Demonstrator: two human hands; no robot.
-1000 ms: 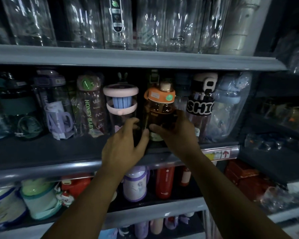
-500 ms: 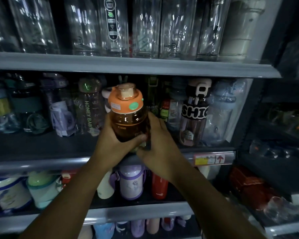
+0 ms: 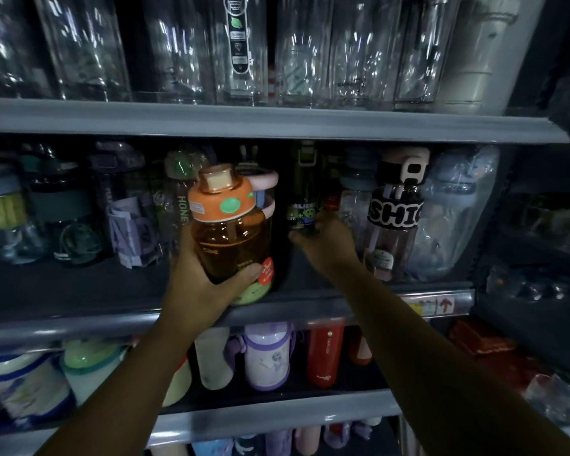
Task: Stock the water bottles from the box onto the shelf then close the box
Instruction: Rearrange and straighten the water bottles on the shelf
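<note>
The orange bottle (image 3: 231, 238) hung before the shelf (image 3: 63, 287).
The left hand (image 3: 204, 278) grasped it low, probably clearing room; at 3 o'clock, the right hand (image 3: 329, 248) reached a dark bottle (image 3: 301, 205), grip unclear.

Dim, underexposed; glare on clear bottles (image 3: 303, 54); blurred, bowed edges.

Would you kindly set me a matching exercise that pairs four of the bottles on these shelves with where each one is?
Things:
1. orange bottle
2. alien bottle
3. red bottle
4. clear bottles

Places:
A. on the top shelf
B. on the lower shelf
C. held in the left hand, in front of the middle shelf
D. standing on the middle shelf, held by the right hand

Pairs: 1-C, 2-D, 3-B, 4-A.
</note>
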